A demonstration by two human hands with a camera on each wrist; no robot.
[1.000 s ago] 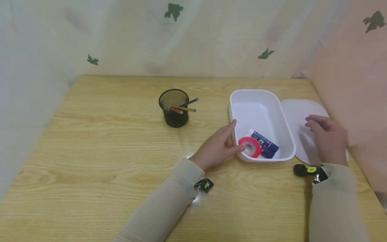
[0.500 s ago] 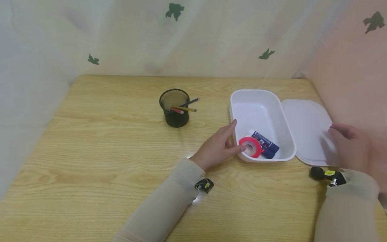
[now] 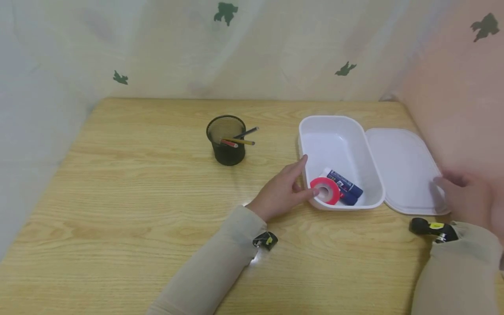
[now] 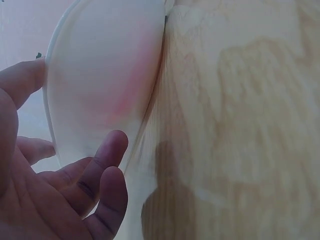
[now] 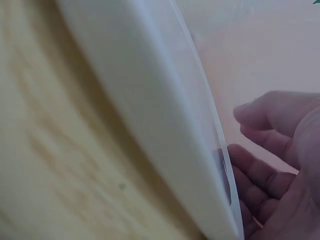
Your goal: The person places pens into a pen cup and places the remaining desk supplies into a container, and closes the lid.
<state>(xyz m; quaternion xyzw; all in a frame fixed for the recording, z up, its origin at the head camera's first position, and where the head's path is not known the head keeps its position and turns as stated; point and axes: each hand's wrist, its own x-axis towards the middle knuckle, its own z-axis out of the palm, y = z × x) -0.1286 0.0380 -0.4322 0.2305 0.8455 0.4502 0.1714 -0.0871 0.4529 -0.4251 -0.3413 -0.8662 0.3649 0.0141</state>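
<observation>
My left hand holds the near left corner of a white plastic container. Its thumb laps over the rim, and in the left wrist view the lower fingers curl outside the wall. Inside lie a red-and-white roll of tape and two dark blue glue sticks, which overlap. Flat on the table to the right is the white lid. My right hand is at the lid's right edge, its fingers loosely bent, and the thumb stands apart from the edge in the right wrist view.
A black mesh pencil cup with several pencils leaning out stands left of the container. The wooden table ends at cloth walls at the back and on both sides; the right wall is close to the lid.
My right hand has moved right and toward me, from over the lid to its right edge. The left hand, container and lid have stayed in place.
</observation>
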